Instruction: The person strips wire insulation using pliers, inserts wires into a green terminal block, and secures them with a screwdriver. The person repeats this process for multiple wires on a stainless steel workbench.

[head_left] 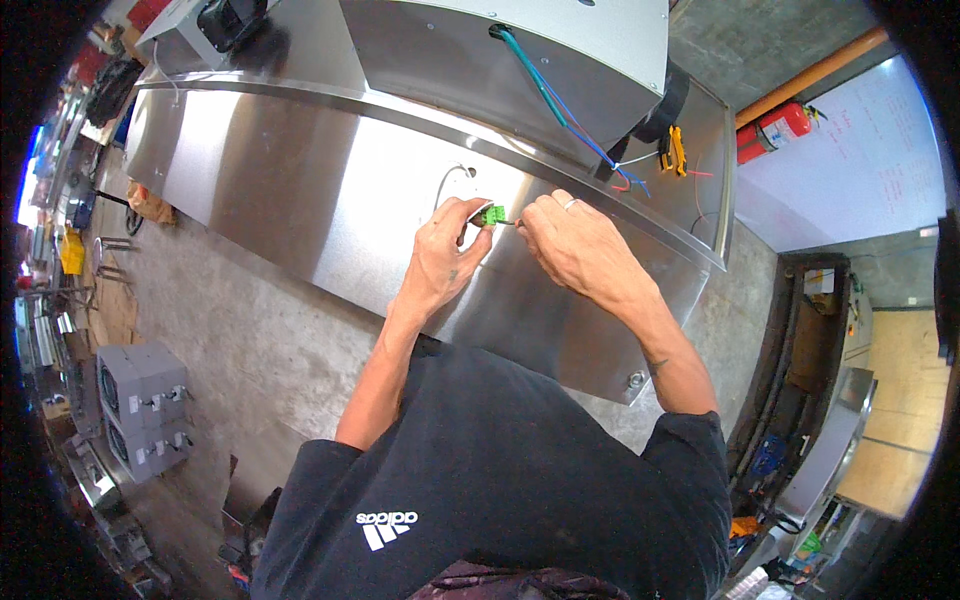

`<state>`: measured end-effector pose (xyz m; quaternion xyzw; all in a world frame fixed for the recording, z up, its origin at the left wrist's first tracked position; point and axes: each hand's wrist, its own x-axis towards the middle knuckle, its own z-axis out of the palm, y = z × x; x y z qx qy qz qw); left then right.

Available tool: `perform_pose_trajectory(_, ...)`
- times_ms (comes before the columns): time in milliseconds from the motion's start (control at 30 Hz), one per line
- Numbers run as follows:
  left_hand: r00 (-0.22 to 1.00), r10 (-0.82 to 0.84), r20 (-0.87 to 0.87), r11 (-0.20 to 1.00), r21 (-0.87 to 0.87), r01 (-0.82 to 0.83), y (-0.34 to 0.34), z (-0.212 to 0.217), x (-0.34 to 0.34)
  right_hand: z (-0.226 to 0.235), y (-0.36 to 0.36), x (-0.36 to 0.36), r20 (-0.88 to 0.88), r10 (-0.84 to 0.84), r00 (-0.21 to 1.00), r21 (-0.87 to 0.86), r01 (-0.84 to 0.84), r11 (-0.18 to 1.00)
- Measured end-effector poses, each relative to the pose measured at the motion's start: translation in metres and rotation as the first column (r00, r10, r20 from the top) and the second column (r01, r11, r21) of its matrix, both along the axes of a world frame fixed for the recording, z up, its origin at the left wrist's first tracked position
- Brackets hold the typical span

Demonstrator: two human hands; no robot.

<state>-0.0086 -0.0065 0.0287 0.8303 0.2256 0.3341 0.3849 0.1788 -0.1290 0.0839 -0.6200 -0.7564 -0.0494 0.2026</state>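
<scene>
My left hand (443,252) pinches a small green terminal block connector (494,215) between thumb and fingers. A thin grey cable (440,186) runs from a hole in the steel panel toward this hand. My right hand (578,243), with a ring on one finger, is closed at the connector's right side. From its fingertips a thin dark shaft (508,222), like that of a small screwdriver, points at the connector. Its handle is hidden in the hand. Both hands are above a long brushed stainless steel panel (260,190).
Behind the panel stands a grey metal box (520,90) with green and blue wires (560,105) hanging out. Yellow-and-black cutters (672,152) lie to its right. A red fire extinguisher (785,130) is at the far right. Grey fan-like units (143,410) sit on the floor at left.
</scene>
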Motion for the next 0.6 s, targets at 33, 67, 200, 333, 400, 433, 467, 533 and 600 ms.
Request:
perform_pose_trajectory(33,1.000,-0.007,-0.004,1.000,-0.006,0.007,0.000,-0.001,-0.001,0.000,0.000,0.000,-0.006,-0.002,1.000,0.002,0.002,1.000)
perform_pose_trajectory(67,1.000,-0.014,-0.008,1.000,-0.011,0.014,-0.001,-0.002,-0.001,-0.001,0.001,-0.001,0.011,-0.004,1.000,0.004,0.004,1.000)
perform_pose_trajectory(200,0.998,-0.026,0.053,0.999,0.035,0.024,-0.002,-0.015,-0.001,-0.006,0.001,-0.002,0.053,-0.023,0.998,0.011,0.022,1.000)
perform_pose_trajectory(333,0.998,-0.027,0.048,0.999,0.029,0.025,-0.006,-0.018,-0.003,-0.004,0.002,-0.004,0.032,-0.063,0.997,-0.067,0.065,0.996)
perform_pose_trajectory(400,0.999,-0.004,0.041,0.999,0.034,0.002,-0.006,-0.015,-0.003,-0.005,0.001,-0.003,-0.013,-0.182,0.983,-0.227,0.174,0.958)
perform_pose_trajectory(433,0.999,0.019,0.047,0.999,0.042,-0.021,-0.005,-0.011,-0.001,-0.005,0.001,-0.004,-0.027,-0.244,0.969,-0.307,0.224,0.925)
perform_pose_trajectory(467,0.998,0.041,0.052,0.998,0.050,-0.044,-0.004,-0.008,0.000,-0.007,-0.001,-0.005,-0.052,-0.269,0.962,-0.304,0.241,0.922)
perform_pose_trajectory(533,0.997,0.059,0.056,0.997,0.039,-0.062,-0.002,-0.004,0.003,-0.010,-0.003,-0.009,-0.102,-0.305,0.947,-0.294,0.264,0.919)
perform_pose_trajectory(600,0.997,0.056,0.060,0.998,0.030,-0.058,0.000,-0.004,0.004,-0.011,-0.004,-0.008,-0.170,-0.268,0.948,-0.182,0.238,0.954)
